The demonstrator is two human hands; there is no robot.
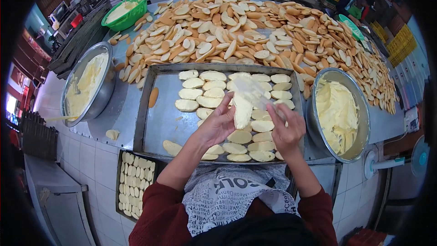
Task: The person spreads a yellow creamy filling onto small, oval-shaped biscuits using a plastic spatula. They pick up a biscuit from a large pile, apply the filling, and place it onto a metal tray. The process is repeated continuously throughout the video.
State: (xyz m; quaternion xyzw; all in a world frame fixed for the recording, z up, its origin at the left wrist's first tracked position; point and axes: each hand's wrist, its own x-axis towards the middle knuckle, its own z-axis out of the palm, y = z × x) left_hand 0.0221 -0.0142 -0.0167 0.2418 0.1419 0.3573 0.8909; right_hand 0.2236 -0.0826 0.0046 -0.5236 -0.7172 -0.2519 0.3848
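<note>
My left hand [218, 123] grips an oval slice of bread [243, 111] by its edge, its upper face coated with pale yellow cream. In my right hand [288, 128] is a flat spreading blade [254, 92], blurred, touching or just over the slice's upper end. Both hands are above a large metal baking tray [153, 130], where cream-topped oval slices [189, 93] lie in rows and other slices [261, 146] look plain. My hands hide part of these rows. Close by my right hand, a metal bowl [364, 119] contains thick yellow cream [336, 109].
A heap of loose bread slices [211, 37] covers the table behind the tray. Another metal bowl [107, 92] of cream stands left, with a green basin [143, 10] beyond. A filled tray [135, 184] sits lower left. A person [356, 5] is at the far right.
</note>
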